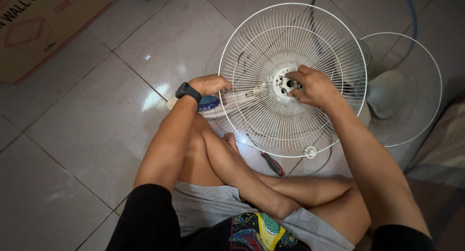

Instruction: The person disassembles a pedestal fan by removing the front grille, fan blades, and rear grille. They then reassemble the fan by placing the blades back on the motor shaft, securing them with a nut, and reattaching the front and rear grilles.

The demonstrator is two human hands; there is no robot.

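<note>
White wire fan guard (271, 120) rests over the crossed legs on the tiled floor (72, 134). Judged light, springy, thin wires bend easily; best held at rim or hub. Left hand (209, 84) closed on the rim's left edge. Right hand (312, 87) fingers curled, pinching the centre hub (283, 84). Screwdriver (269, 160) lies beneath

The person wears black sleeves that end above the elbows, leaving both forearms bare. A black wristwatch (188, 91) with a dark band sits on the left wrist, just behind the left hand (209, 84). The right hand (314, 87) carries no ring or band. Grey shorts (208, 205) cover the thighs, and the legs and feet are bare. A bright multicoloured print (256, 231) shows on the dark top.
</note>
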